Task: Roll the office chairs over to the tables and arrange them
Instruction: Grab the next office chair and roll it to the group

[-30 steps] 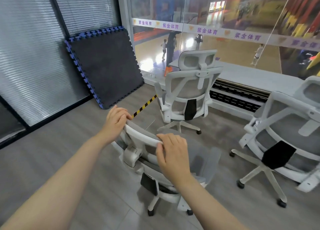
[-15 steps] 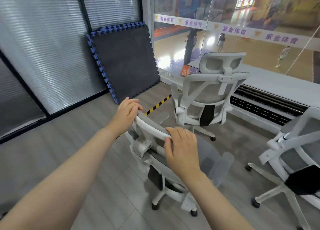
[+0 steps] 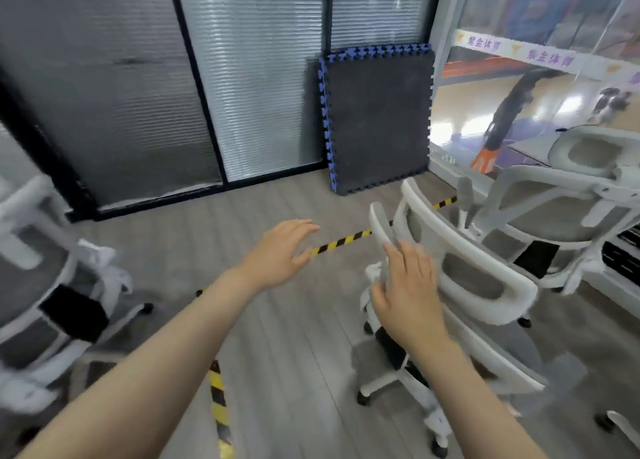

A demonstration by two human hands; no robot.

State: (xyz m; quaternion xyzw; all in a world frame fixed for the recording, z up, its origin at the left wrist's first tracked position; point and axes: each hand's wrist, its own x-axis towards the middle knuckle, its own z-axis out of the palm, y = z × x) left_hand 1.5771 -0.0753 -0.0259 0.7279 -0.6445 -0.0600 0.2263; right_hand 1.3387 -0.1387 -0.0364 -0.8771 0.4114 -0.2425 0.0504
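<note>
A white office chair (image 3: 464, 271) with grey mesh stands at the right, its headrest (image 3: 382, 230) pointing up and left. My right hand (image 3: 405, 285) is spread with straight fingers just below that headrest; whether it touches is blurred. Free in the air left of the chair, my left hand (image 3: 280, 251) has relaxed, spread fingers and holds nothing. A second white chair (image 3: 561, 199) stands behind by the window. A third chair (image 3: 41, 285) is at the left edge.
A black foam mat with blue edging (image 3: 377, 116) leans against the blinds at the back. Yellow-black hazard tape (image 3: 341, 242) runs across the grey wood floor and down towards me. Glass wall at the right; open floor in the middle.
Both hands have come off the headrest they gripped: the left moved away to the left, the right opened. The view has swung left, bringing a chair at the left into sight.
</note>
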